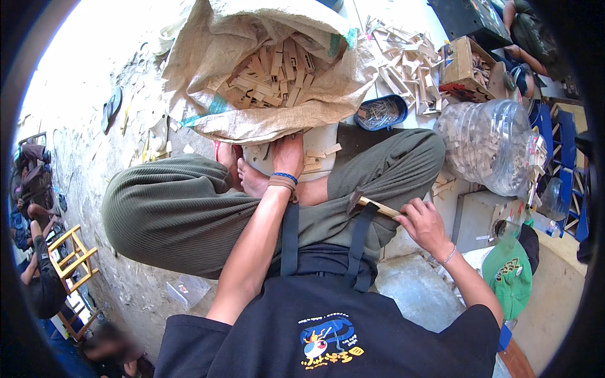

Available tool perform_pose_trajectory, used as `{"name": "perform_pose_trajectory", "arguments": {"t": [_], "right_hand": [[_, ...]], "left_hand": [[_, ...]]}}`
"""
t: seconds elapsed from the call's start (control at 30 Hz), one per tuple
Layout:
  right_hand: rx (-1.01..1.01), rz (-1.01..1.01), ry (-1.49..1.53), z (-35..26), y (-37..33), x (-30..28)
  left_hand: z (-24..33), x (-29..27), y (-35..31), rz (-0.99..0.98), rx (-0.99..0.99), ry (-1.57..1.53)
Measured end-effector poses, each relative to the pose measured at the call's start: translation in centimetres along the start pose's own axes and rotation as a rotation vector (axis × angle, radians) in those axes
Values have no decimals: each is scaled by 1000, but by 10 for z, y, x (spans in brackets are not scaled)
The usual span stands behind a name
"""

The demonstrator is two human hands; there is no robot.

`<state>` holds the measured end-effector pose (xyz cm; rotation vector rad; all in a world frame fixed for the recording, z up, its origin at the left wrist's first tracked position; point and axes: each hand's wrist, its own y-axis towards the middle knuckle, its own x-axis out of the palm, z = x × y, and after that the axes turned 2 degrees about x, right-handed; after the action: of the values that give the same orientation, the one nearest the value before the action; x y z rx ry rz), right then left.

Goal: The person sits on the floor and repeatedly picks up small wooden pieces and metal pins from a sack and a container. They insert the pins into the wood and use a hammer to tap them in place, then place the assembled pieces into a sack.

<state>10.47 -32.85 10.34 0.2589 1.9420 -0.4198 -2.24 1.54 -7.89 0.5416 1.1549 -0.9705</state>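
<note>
Many slats (pixel 277 75) sit sacked, others loose; right hand (pixel 423 225) clamps a hammer (pixel 379 206), left hand's (pixel 288 156) fingers I cannot tell.

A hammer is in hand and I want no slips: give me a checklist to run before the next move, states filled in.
1. Right hand grips the wooden-handled hammer: ok, near the handle's end.
2. Dark metal hammer head apart from left hand: ok.
3. Left fingertips clear to see: not ok, hidden at the beige woven sack's lower edge.
4. Left hand's hold: cannot tell.
5. Sack mouth open: ok, pale wooden pieces show inside.
6. Thin metal nails inside the blue oval container: ok.
</note>
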Motion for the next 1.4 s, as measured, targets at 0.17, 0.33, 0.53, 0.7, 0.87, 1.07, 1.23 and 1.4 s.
{"name": "perform_pose_trajectory", "arguments": {"t": [0.17, 0.33, 0.53, 0.7, 0.87, 1.07, 1.23, 1.4], "right_hand": [[-42, 149, 18, -8, 60, 12], [86, 109, 123, -5, 156, 58], [256, -142, 297, 0, 261, 95], [126, 26, 490, 3, 347, 95], [182, 30, 397, 9, 389, 98], [149, 141, 178, 18, 317, 104], [-3, -43, 213, 19, 240, 94], [-79, -159, 94, 6, 211, 100]], "left_hand": [[1, 1, 8, 61, 35, -84], [9, -24, -4, 48, 48, -283], [5, -50, -10, 132, 54, -446], [5, -51, -11, 131, 1, -573], [2, -60, -11, 229, -54, -533], [4, -61, -1, 337, -159, -711], [10, -58, 3, 366, -127, -612], [8, -59, 4, 278, -150, -736]]}}
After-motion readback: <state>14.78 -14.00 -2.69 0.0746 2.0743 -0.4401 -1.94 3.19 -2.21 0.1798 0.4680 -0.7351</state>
